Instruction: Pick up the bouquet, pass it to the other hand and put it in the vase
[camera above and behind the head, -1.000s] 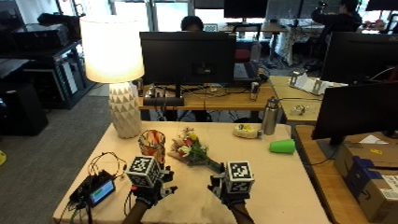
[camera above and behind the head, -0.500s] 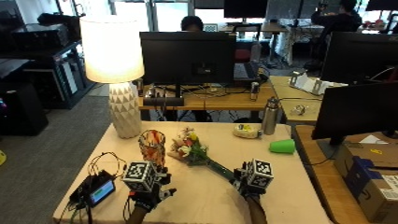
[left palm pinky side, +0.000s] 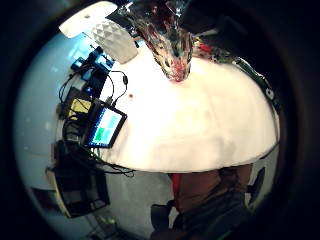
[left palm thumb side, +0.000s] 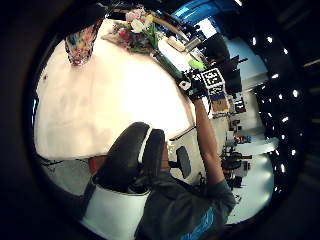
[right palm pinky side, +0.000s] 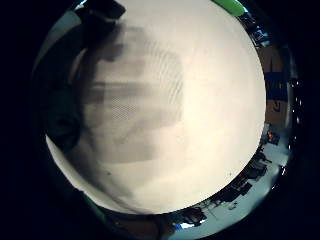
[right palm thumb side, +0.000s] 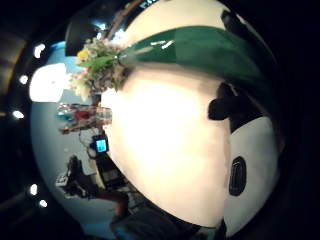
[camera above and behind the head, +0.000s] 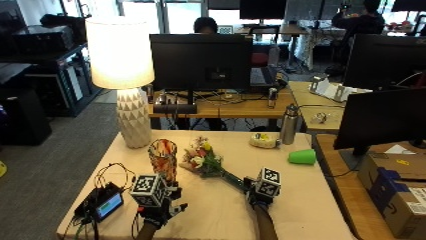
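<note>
**Green stems meet the right hand at centre frame**

Cream tabletop (camera above and behind the head: 219, 210) fills the lower middle of the outside view, and we take the scene from its biggest pieces down. At upper left stands the tall white lamp with a faceted ceramic base (camera above and behind the head: 133, 122). Lower left, a small black device with a lit screen (camera above and behind the head: 105, 204) sits among cables.

Just left of centre stands the patterned red-and-orange glass vase (camera above and behind the head: 162, 159), upright. Beside it, touching or nearly so, lies the bouquet of pink, white and yellow flowers (camera above and behind the head: 200, 161), its heads near the vase and its green stems running down and right across the table. A green cup (camera above and behind the head: 302, 156) lies toward the right edge.

What changed: a second ago both hands rested side by side at the lower centre; since then our right hand (camera above and behind the head: 261, 192) has reached up and right to the stem end. We judge that the pick-up is just beginning and the bouquet is not yet lifted.

From the right thumb-side palm view the stems fill the frame next to the palm, with a finger (right palm thumb side: 225, 106) curling beneath them, but we cannot tell whether the grip has closed. Our left hand (camera above and behind the head: 158, 211) hovers below the vase holding nothing, and whether its fingers are spread we cannot tell.
</note>
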